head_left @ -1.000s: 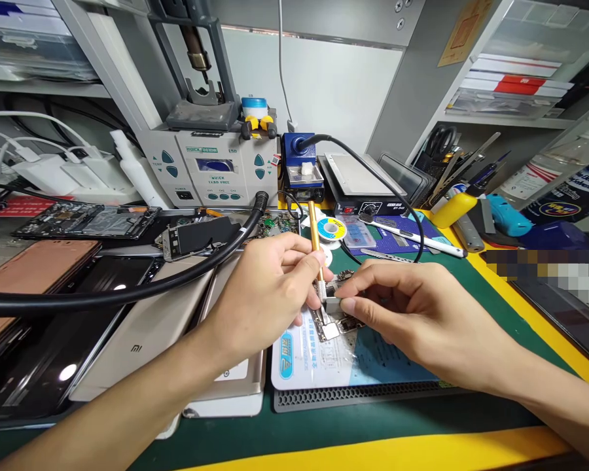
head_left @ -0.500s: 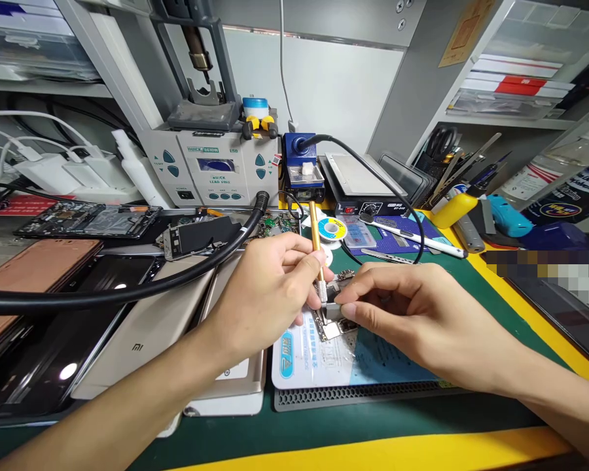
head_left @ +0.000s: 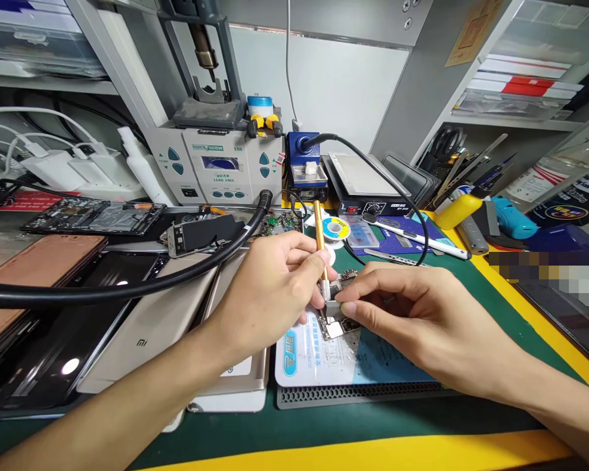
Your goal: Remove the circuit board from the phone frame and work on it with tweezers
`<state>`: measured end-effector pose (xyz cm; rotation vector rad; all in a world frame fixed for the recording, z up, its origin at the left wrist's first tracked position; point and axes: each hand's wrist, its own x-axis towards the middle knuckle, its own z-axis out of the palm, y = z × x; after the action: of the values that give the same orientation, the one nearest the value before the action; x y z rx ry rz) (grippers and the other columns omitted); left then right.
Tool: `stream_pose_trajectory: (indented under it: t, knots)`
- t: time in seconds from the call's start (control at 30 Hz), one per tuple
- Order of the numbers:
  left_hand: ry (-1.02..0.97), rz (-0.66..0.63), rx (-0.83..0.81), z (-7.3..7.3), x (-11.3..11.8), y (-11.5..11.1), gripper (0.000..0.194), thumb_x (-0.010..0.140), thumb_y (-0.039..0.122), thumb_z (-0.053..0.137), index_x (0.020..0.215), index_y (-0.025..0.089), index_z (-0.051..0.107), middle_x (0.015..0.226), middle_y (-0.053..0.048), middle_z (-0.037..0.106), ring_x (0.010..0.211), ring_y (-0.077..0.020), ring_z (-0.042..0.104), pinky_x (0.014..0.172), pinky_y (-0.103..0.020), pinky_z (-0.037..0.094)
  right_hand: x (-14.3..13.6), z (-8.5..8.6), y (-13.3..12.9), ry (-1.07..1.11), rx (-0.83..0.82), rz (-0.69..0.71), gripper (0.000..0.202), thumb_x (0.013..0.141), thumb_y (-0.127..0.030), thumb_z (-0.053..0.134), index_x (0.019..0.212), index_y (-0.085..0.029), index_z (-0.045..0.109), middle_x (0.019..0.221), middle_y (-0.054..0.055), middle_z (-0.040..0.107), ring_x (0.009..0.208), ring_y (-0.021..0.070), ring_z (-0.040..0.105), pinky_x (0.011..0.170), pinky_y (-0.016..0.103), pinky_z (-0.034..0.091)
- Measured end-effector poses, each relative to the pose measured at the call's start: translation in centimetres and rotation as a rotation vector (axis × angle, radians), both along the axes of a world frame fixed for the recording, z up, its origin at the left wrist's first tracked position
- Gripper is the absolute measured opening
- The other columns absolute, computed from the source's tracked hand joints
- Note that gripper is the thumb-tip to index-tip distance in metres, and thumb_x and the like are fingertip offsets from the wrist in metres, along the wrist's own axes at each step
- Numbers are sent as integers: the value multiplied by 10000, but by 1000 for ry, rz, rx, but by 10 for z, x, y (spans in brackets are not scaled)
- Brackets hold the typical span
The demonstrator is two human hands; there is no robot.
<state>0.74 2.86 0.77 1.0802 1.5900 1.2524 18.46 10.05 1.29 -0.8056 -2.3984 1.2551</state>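
Note:
My left hand [head_left: 275, 288] is closed round a slim gold-handled craft knife [head_left: 320, 229] with a knurled silver collar. It points down at a phone circuit board [head_left: 334, 329], and the blade tip is hard to make out. Between the thumb and fingers of my right hand [head_left: 417, 320] is a small flat grey metal piece [head_left: 332, 307], pinched on the board beside the knife's collar. Part of the board is covered by my fingers. Beneath it lies a white and blue printed pad [head_left: 302, 373].
Several phones, one a gold phone [head_left: 142, 343], lie on the left under a thick black hose [head_left: 177, 281]. A hot-air station [head_left: 220, 167] stands behind, with a solder spool [head_left: 336, 229] and a hot plate [head_left: 368, 176]. A white-handled brush [head_left: 417, 237] rests at right.
The whole view has shifted slightly, so the scene sits a little further right. Both hands keep the same grip, with hardly any movement of the knife or metal piece.

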Motion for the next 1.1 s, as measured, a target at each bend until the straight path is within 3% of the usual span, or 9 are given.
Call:
stream_pose_trajectory:
  t: [1.1]
  knots:
    - [15,0,-9,1,0,-1,112,901,246,643,816,175,657,570,58,674,343,-52,535,342,-124,432,0,2,0,-53,-6,14,126,921,-220,650,873,-224,767,859,-11,752,734,143,636,618,258,452]
